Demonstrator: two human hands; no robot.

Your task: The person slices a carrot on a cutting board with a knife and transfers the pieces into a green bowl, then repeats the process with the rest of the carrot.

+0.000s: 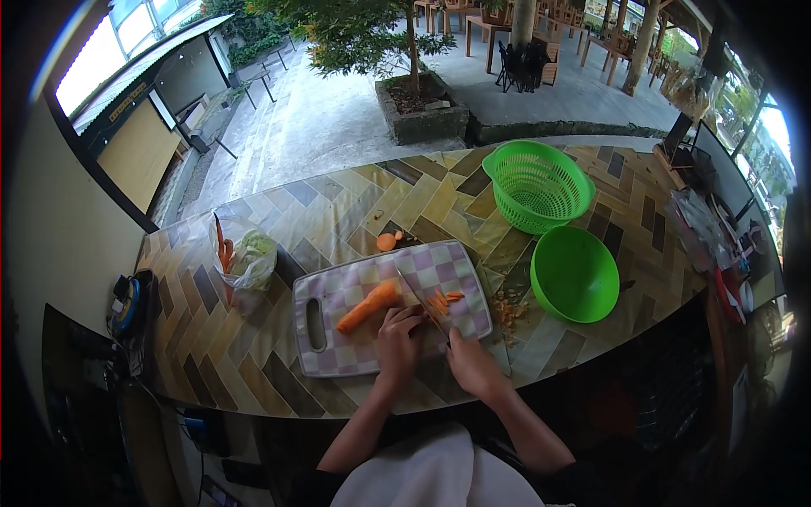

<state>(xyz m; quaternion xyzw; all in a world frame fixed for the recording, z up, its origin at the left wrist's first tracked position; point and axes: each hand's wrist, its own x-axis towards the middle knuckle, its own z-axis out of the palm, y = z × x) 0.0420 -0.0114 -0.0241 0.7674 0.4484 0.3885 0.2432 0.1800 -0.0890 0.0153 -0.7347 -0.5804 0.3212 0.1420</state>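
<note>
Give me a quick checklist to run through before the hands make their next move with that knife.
1. Knife held by its handle in the right hand: ok.
2. Left hand safely clear of the blade: cannot tell; it is close by, and the exact gap is unclear.
3. Large carrot fully on the cutting board: ok.
4. Cut pieces kept on the board: ok, they lie to the right of the blade.
5. Green bowl open side up: ok, right of the board.
6. Table free of scraps: not ok, orange bits lie between board and bowl.
</note>
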